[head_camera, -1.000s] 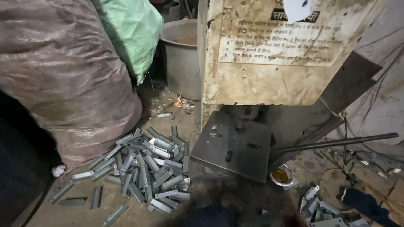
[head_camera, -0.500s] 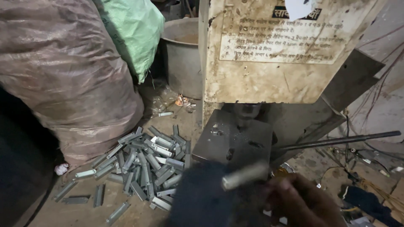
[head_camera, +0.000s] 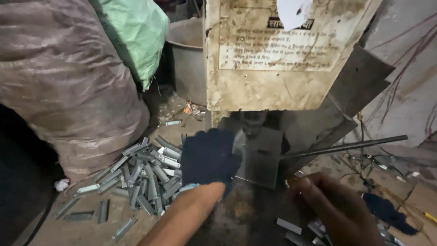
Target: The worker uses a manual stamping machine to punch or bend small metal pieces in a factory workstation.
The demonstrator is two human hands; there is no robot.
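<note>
My gloved left hand (head_camera: 208, 157) rests on the press plate (head_camera: 259, 157), grip unclear; my bare right hand (head_camera: 339, 207) hovers, fingers apart, over metal strips (head_camera: 291, 226).

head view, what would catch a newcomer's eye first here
First, the left hand in a dark glove, reaching to the metal plate under the grimy press machine at centre. Next, the heap of small metal pieces on the floor to its left, beside a big brown sack. The bare right hand sits low right.
</note>
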